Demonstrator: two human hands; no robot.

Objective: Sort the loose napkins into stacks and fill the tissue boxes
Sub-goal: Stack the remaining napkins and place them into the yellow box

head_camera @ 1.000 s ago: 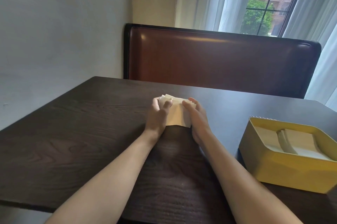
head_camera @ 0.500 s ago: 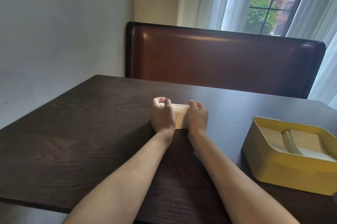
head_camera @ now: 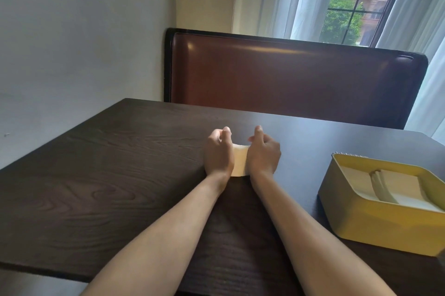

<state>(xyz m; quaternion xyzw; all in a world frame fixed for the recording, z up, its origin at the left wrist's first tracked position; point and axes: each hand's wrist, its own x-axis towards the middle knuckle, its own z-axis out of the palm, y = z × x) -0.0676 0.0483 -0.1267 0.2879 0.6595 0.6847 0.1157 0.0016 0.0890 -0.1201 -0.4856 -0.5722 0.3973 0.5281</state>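
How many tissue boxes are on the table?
1: a yellow box at the table's right edge, with napkins inside. Others may lie out of view.

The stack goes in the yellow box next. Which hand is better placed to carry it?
Probably the right hand: the yellow box sits on its side, while the left hand would cross the napkin stack.

Napkin stack (head_camera: 239, 160) on table (head_camera: 120, 163), tissue box (head_camera: 385, 218) to its right

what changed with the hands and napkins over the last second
The left hand and right hand closed in from the sides on the napkin stack, squaring the fanned napkins into a tighter block. The stack stayed on the table; the yellow tissue box did not move.
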